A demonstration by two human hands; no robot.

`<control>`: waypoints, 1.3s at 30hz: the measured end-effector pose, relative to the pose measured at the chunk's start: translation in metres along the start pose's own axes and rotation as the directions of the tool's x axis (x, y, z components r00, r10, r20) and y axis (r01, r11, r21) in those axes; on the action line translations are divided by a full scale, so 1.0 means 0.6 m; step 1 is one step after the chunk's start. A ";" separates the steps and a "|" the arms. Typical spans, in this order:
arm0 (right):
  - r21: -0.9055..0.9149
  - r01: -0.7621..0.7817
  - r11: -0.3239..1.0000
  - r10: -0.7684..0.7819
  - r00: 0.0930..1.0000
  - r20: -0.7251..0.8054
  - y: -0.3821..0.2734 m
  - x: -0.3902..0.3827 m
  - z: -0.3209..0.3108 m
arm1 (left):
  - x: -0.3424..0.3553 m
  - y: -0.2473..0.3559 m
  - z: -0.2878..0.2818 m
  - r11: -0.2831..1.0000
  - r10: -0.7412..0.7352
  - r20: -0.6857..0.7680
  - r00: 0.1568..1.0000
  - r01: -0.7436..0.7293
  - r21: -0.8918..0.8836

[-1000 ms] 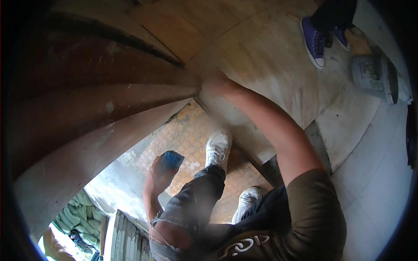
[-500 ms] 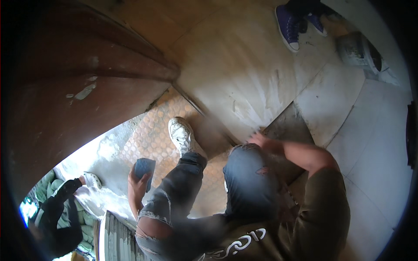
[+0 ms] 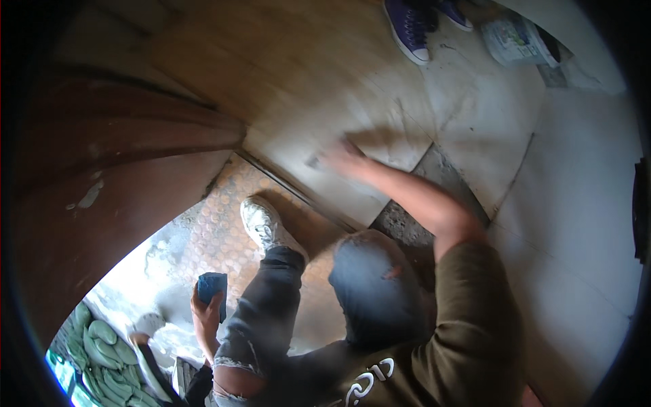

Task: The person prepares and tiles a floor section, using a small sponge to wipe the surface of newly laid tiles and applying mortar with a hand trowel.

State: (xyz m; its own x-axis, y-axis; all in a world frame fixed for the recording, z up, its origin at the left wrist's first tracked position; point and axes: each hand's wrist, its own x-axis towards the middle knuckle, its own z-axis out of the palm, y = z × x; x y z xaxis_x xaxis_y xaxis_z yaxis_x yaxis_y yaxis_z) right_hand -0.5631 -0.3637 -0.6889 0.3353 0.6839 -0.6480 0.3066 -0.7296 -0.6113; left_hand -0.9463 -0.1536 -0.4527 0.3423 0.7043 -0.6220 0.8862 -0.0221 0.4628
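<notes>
My left hand (image 3: 204,313) grips a small dark-blue rectangular block (image 3: 212,288) beside my left leg, above the floor. The frames do not show what the block is made of. My right arm reaches forward across a gap in the tiling, and my right hand (image 3: 344,161) is over a large dusty beige floor tile (image 3: 291,146). Motion smears its fingers, so I cannot make out whether it holds anything. The gap (image 3: 410,214), dark and rough-bottomed, lies beside my right knee.
A reddish-brown door panel (image 3: 135,183) rises at the left. Beyond the tiles are someone's purple sneakers (image 3: 407,30) and a white bucket (image 3: 515,42) lying on its side. Green sacks (image 3: 108,359) are piled at lower left, near another person's leg (image 3: 152,366).
My right hand has swept forward and left from beside my knee onto the tile, uncovering more of the gap. My left hand keeps the blue block. The person at lower left has shifted.
</notes>
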 end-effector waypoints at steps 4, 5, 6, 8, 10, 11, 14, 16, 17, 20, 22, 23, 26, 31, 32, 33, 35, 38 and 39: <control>-0.650 0.249 0.718 -0.216 0.967 0.131 0.220 -0.278 0.059 | 0.021 0.022 0.036 0.998 0.052 0.138 0.989 -0.047 -0.037; -0.686 0.335 0.645 -0.464 0.886 -0.004 0.225 -0.290 0.038 | 0.027 0.022 0.042 0.996 0.078 0.142 0.987 -0.072 -0.046; -0.728 0.395 0.561 -0.673 0.729 -0.123 0.229 -0.307 0.031 | 0.031 0.016 0.045 0.995 0.098 0.109 0.989 -0.094 -0.042; -0.247 0.064 0.967 -0.111 0.977 -0.182 0.119 -0.254 -0.084 | 0.029 0.020 0.053 0.995 0.099 0.038 0.994 -0.101 0.029; 0.047 -0.042 0.998 0.058 0.905 -0.422 0.103 -0.207 -0.183 | 0.033 0.037 0.058 0.988 0.156 0.116 0.981 -0.155 -0.018; 0.033 -0.026 0.999 0.039 0.860 -0.508 0.135 -0.204 -0.179 | 0.038 0.047 0.061 0.980 0.195 0.155 0.968 -0.186 -0.075; -0.029 0.055 0.998 -0.061 0.760 -0.647 0.222 -0.245 -0.090 | 0.034 0.075 0.057 0.968 0.249 0.039 0.968 -0.250 0.029; -0.082 0.209 0.974 -0.210 0.719 -0.663 0.263 -0.327 0.018 | 0.027 0.092 0.049 0.968 0.245 0.019 0.969 -0.245 0.044; -0.126 0.200 0.972 -0.236 0.784 -0.575 0.265 -0.353 0.034 | 0.028 0.103 0.053 0.957 0.285 0.010 0.958 -0.285 0.053; -0.132 -0.194 0.972 0.168 0.968 -0.187 0.249 -0.361 -0.015 | 0.013 0.134 0.052 0.940 0.326 0.045 0.944 -0.329 0.087; 0.171 -0.405 0.898 0.439 0.835 -0.331 0.254 -0.331 -0.141 | 0.003 0.154 0.057 0.931 0.337 0.105 0.935 -0.348 0.108; 0.136 -0.449 0.883 0.469 0.849 -0.245 0.339 -0.337 -0.198 | 0.000 0.148 0.081 0.929 0.358 0.087 0.930 -0.364 0.069; 0.019 -0.458 0.889 0.444 0.849 -0.286 0.306 -0.277 -0.197 | 0.046 0.035 -0.008 0.963 0.271 0.092 0.958 -0.268 -0.038; -0.033 -0.041 0.999 0.031 0.963 -0.268 0.322 -0.260 0.106 | 0.010 0.076 0.039 0.978 0.202 0.045 0.978 -0.204 0.040; -0.019 -0.005 1.000 0.002 0.992 -0.123 0.317 -0.265 0.105 | 0.028 0.054 0.035 0.979 0.203 0.059 0.977 -0.204 0.005; 0.011 -0.048 0.999 0.048 0.999 0.004 0.294 -0.264 0.083 | 0.042 0.039 0.018 0.973 0.229 0.042 0.972 -0.229 0.005; 0.047 -0.134 0.990 0.129 0.986 0.104 0.207 -0.273 -0.001 | 0.048 0.036 -0.028 0.919 0.385 0.019 0.923 -0.381 -0.099; 0.153 -0.180 0.972 0.230 0.869 -0.438 0.213 -0.309 -0.024 | 0.027 0.099 0.026 0.928 0.343 -0.255 0.904 -0.368 -0.056; 0.106 -0.124 0.987 0.162 0.831 -0.532 0.241 -0.309 0.044 | 0.029 0.120 0.045 0.922 0.360 -0.225 0.906 -0.382 -0.064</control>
State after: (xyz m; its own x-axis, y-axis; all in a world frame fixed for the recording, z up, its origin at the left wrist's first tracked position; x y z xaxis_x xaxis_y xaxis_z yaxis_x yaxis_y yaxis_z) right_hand -0.6046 -0.5960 -0.6691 0.8020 0.4473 -0.3958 0.1666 -0.8039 -0.5709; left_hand -0.8684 -0.1622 -0.4471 0.5585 0.7894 -0.2548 0.6664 -0.2441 0.7045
